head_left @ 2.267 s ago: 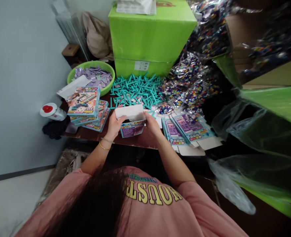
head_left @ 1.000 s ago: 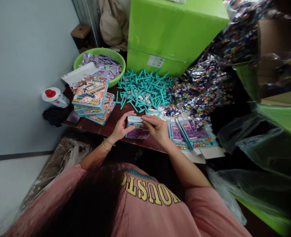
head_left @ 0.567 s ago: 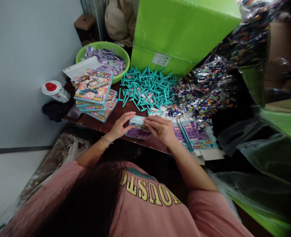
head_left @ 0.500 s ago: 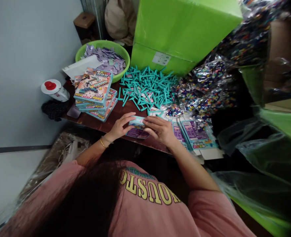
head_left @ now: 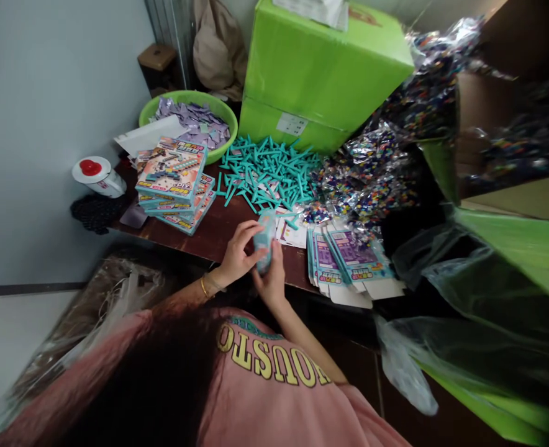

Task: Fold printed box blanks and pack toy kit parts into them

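Observation:
A small light-blue cardboard box [head_left: 266,239] is held between my two hands over the front edge of the dark table, its narrow side facing up and blurred by motion. My left hand [head_left: 243,251] pinches it from the left, thumb and fingers against its sides. From below and the right, my right hand [head_left: 272,276] grips the same box, with part of that hand hidden behind it. Just beyond lie a heap of teal plastic sticks [head_left: 269,171] and a white printed sheet [head_left: 290,233]. Flat printed cartons [head_left: 361,254] lie overlapping to the right.
At the left is a stack of printed boxes [head_left: 172,167], near a lidded white mug [head_left: 98,177]. A green basin [head_left: 230,118] holds purple packets. Behind stands a large green carton [head_left: 297,81]. Clear bags of coloured beads [head_left: 372,174] are piled at the right.
The box has been turned from lying crosswise to pointing away from me. My right hand has swung from its right end to beneath it. The camera view has shifted slightly.

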### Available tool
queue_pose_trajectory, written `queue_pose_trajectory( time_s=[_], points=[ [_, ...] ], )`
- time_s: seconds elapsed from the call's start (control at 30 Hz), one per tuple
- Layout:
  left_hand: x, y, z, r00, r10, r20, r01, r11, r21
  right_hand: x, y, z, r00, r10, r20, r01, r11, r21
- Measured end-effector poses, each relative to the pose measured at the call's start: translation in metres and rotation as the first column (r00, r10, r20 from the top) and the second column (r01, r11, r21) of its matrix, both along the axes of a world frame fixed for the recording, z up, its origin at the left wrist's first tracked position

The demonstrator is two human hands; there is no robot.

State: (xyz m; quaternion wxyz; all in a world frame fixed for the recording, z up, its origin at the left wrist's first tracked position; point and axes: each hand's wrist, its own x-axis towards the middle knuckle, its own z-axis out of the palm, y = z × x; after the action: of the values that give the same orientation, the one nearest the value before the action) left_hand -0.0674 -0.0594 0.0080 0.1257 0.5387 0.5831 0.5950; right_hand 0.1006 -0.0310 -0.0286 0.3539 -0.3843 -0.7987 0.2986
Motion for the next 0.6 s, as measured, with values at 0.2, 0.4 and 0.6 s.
queue_pose_trajectory(
  time_s=[0.2,0.4,0.6],
  points=[
    [-0.004,-0.001,-0.021,0.967,-0.118,0.226,0.164,0.967,-0.196,0.025,0.047,0.023,0.928,-0.073,-0.365,-0.177,0.776,-0.605],
    [-0.126,0.0,0.068,0.997,0.073,-0.034,-0.077,0.986,-0.149,0.007,0.039,0.028,0.875,0.128,-0.466,-0.422,0.674,-0.606],
    [-0.284,0.0,0.128,0.906,0.195,-0.376,-0.31,0.911,-0.272,-0.006,0.018,0.018,0.892,0.297,-0.34,-0.452,0.591,-0.668]
  ],
)
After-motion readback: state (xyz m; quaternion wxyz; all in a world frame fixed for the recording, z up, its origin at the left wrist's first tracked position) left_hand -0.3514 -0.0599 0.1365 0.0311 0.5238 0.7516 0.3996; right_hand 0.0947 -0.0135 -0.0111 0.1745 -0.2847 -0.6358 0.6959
